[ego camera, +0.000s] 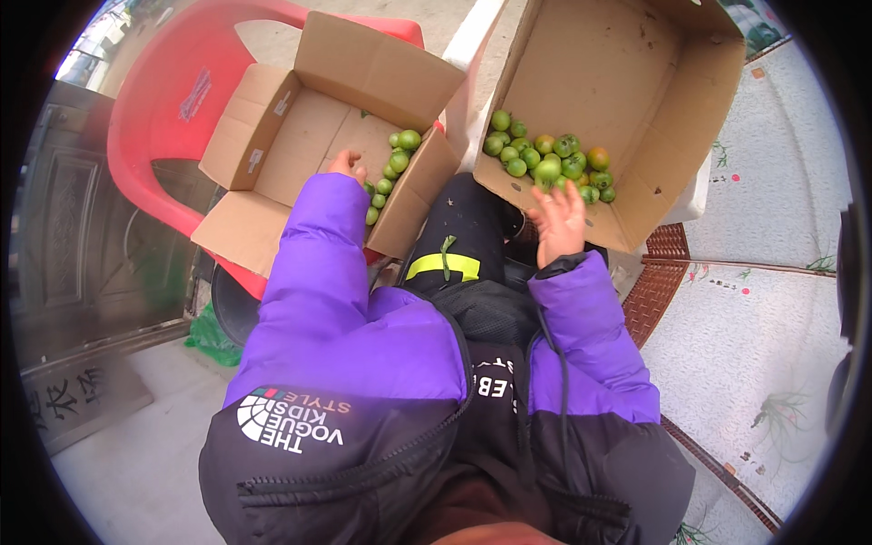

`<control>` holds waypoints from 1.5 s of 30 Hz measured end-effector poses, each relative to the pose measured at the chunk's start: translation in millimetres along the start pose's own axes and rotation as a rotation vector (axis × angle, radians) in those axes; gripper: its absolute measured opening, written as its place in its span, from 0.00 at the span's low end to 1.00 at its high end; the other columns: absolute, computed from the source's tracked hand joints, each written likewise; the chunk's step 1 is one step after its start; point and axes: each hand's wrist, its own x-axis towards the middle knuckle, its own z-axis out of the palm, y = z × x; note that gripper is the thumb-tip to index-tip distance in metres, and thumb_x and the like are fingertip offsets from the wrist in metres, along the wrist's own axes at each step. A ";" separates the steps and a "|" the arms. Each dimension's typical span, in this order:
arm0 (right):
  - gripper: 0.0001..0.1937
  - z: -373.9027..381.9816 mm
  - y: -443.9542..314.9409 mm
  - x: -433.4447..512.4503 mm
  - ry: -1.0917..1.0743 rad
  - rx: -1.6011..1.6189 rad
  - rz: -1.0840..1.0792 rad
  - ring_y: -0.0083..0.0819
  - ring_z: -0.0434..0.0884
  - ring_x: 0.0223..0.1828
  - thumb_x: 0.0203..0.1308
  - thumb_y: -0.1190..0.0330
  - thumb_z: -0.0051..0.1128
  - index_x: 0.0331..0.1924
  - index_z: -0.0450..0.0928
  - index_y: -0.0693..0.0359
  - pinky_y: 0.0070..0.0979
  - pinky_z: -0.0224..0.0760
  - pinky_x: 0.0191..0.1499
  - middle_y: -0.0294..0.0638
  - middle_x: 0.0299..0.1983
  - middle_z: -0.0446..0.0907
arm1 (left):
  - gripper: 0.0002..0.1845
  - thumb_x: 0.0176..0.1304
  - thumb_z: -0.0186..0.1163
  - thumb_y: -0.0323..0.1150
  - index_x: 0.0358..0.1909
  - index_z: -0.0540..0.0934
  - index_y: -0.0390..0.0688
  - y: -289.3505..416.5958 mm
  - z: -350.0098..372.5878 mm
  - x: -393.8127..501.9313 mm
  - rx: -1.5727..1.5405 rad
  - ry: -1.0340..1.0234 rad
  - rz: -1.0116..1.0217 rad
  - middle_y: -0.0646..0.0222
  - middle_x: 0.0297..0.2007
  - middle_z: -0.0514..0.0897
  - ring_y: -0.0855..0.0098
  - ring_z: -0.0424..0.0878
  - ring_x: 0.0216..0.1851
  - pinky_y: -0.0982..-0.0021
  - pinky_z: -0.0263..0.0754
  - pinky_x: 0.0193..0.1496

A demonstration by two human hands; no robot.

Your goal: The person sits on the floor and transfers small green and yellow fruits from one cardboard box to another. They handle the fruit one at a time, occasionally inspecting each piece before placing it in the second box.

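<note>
Two open cardboard boxes lie before me. In the left cardboard box (303,136), a line of small green tomatoes (399,161) lies along its right wall. My left hand (348,165) is inside that box, just left of the tomatoes; the sleeve and the angle hide most of its fingers. The right cardboard box (586,82) is tilted towards me, with a heap of green and some orange-tinged tomatoes (547,170) at its near edge. My right hand (560,221) is over that edge beside the heap, fingers apart, with no tomato seen in it.
A red plastic chair (153,136) holds the left box, and a white plastic chair (698,194) shows under the right one. At the right stands a pale patterned panel (736,340) with brown woven edging. A green plastic bag (214,337) lies on the floor at the left.
</note>
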 end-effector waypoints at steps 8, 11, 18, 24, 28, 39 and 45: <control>0.29 -2.9 8.6 -6.8 -0.105 -0.267 0.231 0.32 0.79 0.44 0.60 0.72 0.51 0.65 0.55 0.65 0.20 0.73 0.33 0.56 0.60 0.62 | 0.24 0.49 0.65 0.41 0.50 0.75 0.47 -16.0 -0.3 -16.8 0.454 -0.418 0.009 0.54 0.38 0.82 0.59 0.81 0.43 0.63 0.74 0.46; 0.28 -3.6 8.3 -6.9 -0.102 -0.263 0.196 0.31 0.79 0.43 0.60 0.72 0.51 0.64 0.56 0.65 0.19 0.72 0.32 0.56 0.59 0.64 | 0.25 0.49 0.65 0.41 0.50 0.74 0.47 -16.0 2.2 -19.3 0.467 -0.342 -0.049 0.54 0.38 0.82 0.59 0.81 0.43 0.63 0.74 0.46; 0.27 0.0 8.5 -8.1 -0.232 -0.289 0.276 0.31 0.79 0.43 0.62 0.68 0.51 0.63 0.57 0.65 0.20 0.72 0.34 0.53 0.56 0.68 | 0.29 0.49 0.66 0.38 0.54 0.69 0.45 51.3 -13.3 -16.2 -0.023 -0.292 0.126 0.56 0.39 0.81 0.61 0.81 0.43 0.65 0.74 0.45; 0.27 4.7 5.4 -19.8 -0.525 -0.093 0.391 0.32 0.79 0.43 0.64 0.64 0.52 0.63 0.56 0.63 0.21 0.73 0.36 0.49 0.52 0.71 | 0.29 0.53 0.65 0.30 0.56 0.66 0.39 150.8 -9.7 -79.5 -0.473 -0.888 0.401 0.62 0.42 0.76 0.76 0.78 0.36 0.74 0.74 0.39; 0.30 5.6 2.8 -14.3 -0.390 -0.173 0.546 0.33 0.78 0.46 0.62 0.69 0.54 0.64 0.52 0.61 0.23 0.75 0.37 0.45 0.48 0.71 | 0.23 0.54 0.64 0.30 0.52 0.71 0.38 134.7 1.2 -51.5 -0.597 -0.664 0.339 0.61 0.43 0.78 0.73 0.79 0.38 0.72 0.75 0.42; 0.27 -11.8 -4.5 12.6 0.017 -0.211 0.137 0.31 0.79 0.43 0.62 0.71 0.50 0.64 0.54 0.61 0.20 0.70 0.34 0.50 0.56 0.67 | 0.32 0.49 0.63 0.49 0.54 0.72 0.44 33.4 67.7 21.9 0.159 -0.240 -0.102 0.50 0.42 0.81 0.53 0.80 0.43 0.60 0.73 0.47; 0.28 -6.9 8.0 10.1 -0.097 -0.240 0.233 0.32 0.79 0.43 0.61 0.70 0.51 0.64 0.54 0.63 0.20 0.72 0.33 0.53 0.56 0.66 | 0.30 0.49 0.65 0.49 0.49 0.73 0.38 52.8 37.0 21.9 0.099 -0.273 -0.155 0.51 0.38 0.82 0.57 0.81 0.39 0.62 0.74 0.45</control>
